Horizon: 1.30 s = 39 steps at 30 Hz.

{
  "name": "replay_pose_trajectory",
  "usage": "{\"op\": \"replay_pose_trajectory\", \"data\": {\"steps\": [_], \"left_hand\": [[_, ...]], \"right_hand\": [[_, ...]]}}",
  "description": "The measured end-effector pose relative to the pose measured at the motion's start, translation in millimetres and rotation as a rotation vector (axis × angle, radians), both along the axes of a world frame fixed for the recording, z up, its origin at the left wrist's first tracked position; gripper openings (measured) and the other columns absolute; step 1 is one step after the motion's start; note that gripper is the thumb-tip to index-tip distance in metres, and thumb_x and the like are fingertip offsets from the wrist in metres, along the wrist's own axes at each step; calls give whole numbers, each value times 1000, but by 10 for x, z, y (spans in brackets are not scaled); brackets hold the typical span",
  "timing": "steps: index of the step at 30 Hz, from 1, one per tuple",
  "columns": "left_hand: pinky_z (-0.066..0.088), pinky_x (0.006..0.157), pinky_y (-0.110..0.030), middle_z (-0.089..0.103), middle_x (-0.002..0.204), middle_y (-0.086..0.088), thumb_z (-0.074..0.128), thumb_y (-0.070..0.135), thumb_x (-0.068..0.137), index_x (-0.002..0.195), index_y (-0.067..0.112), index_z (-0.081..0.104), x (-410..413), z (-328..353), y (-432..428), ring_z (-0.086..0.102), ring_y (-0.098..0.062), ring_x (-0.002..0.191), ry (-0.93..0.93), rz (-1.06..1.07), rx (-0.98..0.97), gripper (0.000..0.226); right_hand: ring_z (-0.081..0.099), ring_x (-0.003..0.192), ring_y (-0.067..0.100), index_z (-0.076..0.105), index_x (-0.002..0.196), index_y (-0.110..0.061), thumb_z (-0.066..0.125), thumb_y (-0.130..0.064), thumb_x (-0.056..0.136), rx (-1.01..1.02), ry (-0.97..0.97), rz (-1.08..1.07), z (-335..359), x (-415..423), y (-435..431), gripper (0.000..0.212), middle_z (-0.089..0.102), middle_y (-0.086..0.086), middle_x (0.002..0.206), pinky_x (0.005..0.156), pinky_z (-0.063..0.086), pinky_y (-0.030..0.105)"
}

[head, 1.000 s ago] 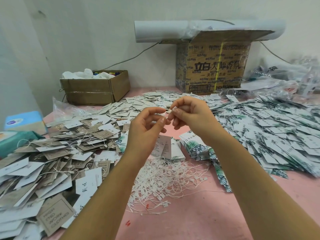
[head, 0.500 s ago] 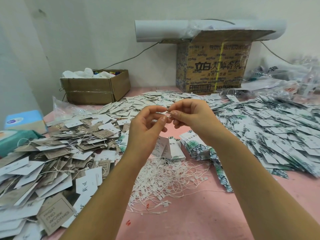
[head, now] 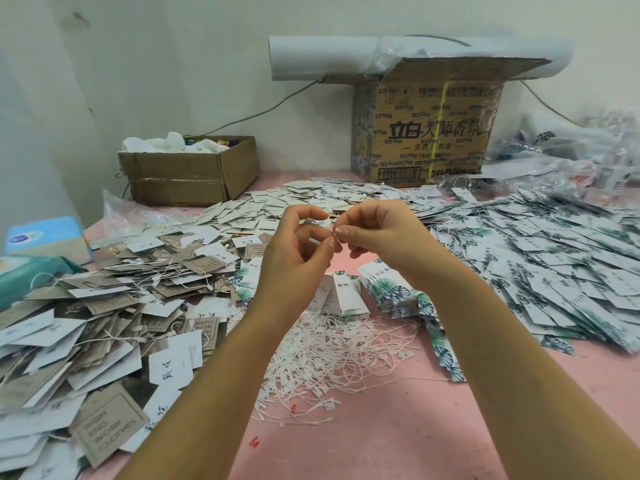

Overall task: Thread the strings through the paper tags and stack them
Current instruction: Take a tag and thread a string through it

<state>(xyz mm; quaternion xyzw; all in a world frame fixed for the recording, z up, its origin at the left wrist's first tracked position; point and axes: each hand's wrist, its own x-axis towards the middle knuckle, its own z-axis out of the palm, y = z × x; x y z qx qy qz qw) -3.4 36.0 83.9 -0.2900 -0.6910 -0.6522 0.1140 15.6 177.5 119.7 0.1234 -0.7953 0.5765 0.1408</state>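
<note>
Well, over a tag-heaped pink table (head: 381,445) by the wall (head: 173,64), left hand (head: 294,251) and right hand (head: 384,237) pinch something tiny (head: 333,233)

Bare forearms (head: 502,358), slim fingers (head: 360,211), short plain nails.

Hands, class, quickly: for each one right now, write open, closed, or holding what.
Left hand: fingers curled, pinching a small piece, too small to identify.
Right hand: pinching the same small piece from the other side.

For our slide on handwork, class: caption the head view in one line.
Left hand and right hand pinch a small item over loose strings, tags heaped around.
</note>
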Motion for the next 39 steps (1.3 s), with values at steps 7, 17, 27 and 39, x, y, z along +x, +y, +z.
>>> {"op": "replay_pose_trajectory", "data": {"steps": [7, 17, 27, 39], "left_hand": [[50, 65, -27, 69, 82, -4, 59, 5, 89, 100, 30, 48, -12, -6, 11, 62, -23, 72, -11, 9, -7, 30], [53, 73, -37, 70, 80, -3, 61, 2, 88, 99, 31, 48, -26, -16, -14, 64, -32, 82, -21, -29, -6, 34], [52, 75, -31, 68, 68, 3, 70, 26, 69, 95, 28, 51, 2, 3, -23, 66, -17, 76, -7, -1, 87, 32], [48, 64, -15, 65, 75, 2, 60, 31, 79, 84, 16, 61, -62, -39, -13, 59, -1, 67, -54, -30, 37, 16]], "right_hand": [[57, 59, 11, 66, 83, 1, 62, 3, 84, 28, 13, -9, -4, 10, 5, 5, 64, 7, 67, 56, 51, 18], [59, 55, 5, 68, 80, -1, 63, 3, 82, 36, -17, 47, 2, 18, 39, 7, 65, 3, 62, 55, 50, 18], [61, 52, 5, 69, 74, -6, 64, 8, 76, -104, -16, 137, 2, 20, 57, 15, 66, -3, 55, 53, 50, 17], [54, 47, 6, 55, 73, -9, 51, 5, 90, -12, -40, 87, 2, 8, -72, 23, 57, 3, 57, 50, 49, 19]]}}
